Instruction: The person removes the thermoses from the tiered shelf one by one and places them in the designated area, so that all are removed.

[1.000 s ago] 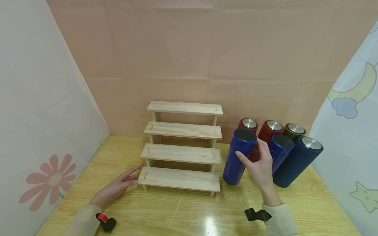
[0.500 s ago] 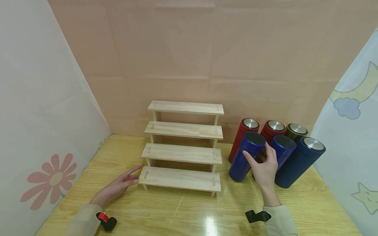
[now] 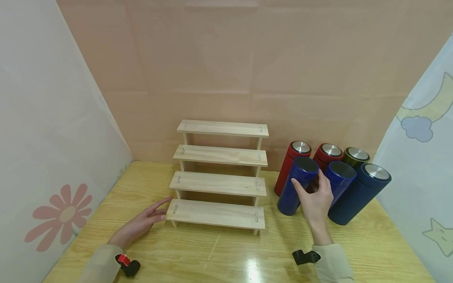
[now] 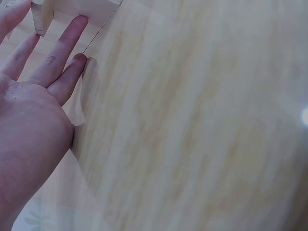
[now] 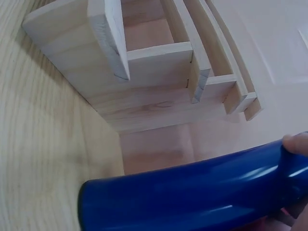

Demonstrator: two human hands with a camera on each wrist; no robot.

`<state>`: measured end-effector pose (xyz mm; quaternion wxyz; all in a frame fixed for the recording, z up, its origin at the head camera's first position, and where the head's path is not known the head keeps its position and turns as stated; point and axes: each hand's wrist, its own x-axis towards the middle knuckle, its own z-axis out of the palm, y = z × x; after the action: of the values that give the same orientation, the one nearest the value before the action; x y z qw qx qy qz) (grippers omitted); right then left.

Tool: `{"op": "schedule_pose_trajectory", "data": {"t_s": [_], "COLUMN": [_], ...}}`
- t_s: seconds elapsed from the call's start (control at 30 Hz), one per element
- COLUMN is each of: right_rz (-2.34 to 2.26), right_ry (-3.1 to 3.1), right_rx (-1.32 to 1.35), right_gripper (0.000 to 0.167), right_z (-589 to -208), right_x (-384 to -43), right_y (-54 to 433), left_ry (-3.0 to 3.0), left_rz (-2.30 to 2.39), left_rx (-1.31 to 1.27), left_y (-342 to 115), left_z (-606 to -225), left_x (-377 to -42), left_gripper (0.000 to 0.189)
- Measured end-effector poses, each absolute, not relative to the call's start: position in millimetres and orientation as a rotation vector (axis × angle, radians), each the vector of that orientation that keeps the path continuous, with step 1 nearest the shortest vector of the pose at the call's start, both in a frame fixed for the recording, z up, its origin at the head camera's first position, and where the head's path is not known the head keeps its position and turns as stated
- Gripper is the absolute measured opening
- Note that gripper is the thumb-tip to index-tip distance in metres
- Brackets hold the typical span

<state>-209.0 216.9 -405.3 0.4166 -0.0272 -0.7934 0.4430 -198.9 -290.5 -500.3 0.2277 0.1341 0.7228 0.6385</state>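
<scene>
My right hand (image 3: 316, 202) holds a glossy blue thermos bottle (image 3: 290, 194) by its upper part, thumb on the near left side and fingers round the right. In the right wrist view the bottle (image 5: 192, 192) lies across the lower part, its base close to the tabletop; whether it touches I cannot tell. My left hand (image 3: 139, 226) is at the left end of the lowest step of a wooden four-tier display stand (image 3: 216, 214). Its fingers are extended; in the left wrist view the hand (image 4: 36, 115) has fingertips by the stand's edge, gripping nothing.
Behind and right of the held bottle stand two red bottles (image 3: 286, 169) (image 3: 323, 155), an olive one (image 3: 355, 155), another blue one (image 3: 339, 177) and a dark blue one (image 3: 357, 200), close together. A beige backdrop (image 3: 226, 70) hangs behind the wooden table (image 3: 198, 251).
My right hand has carried the blue bottle slightly right and back, towards the other bottles, mostly in the first half second. More of the left red bottle shows. My left hand has stayed put.
</scene>
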Motion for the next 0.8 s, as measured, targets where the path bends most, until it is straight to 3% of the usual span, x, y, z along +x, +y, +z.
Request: {"op": "schedule_pose_trajectory", "data": {"t_s": [0.3,0.8], "right_rz": [1.115,1.062], "right_ry": [-2.072,-1.984], "right_rx": [-0.065,0.229], "right_gripper": [0.079,0.061], "right_z": [-394,-372], "right_x": [-199,-176], "right_y": [215,233], "left_ry": [1.99,2.122], "left_rz": [1.758,1.725], "left_rx": [0.404,0.48], "left_y": [-291,-291], "left_z": [-504,-500], "left_x": [-202,-200], "left_gripper": [0.062,0.061]}}
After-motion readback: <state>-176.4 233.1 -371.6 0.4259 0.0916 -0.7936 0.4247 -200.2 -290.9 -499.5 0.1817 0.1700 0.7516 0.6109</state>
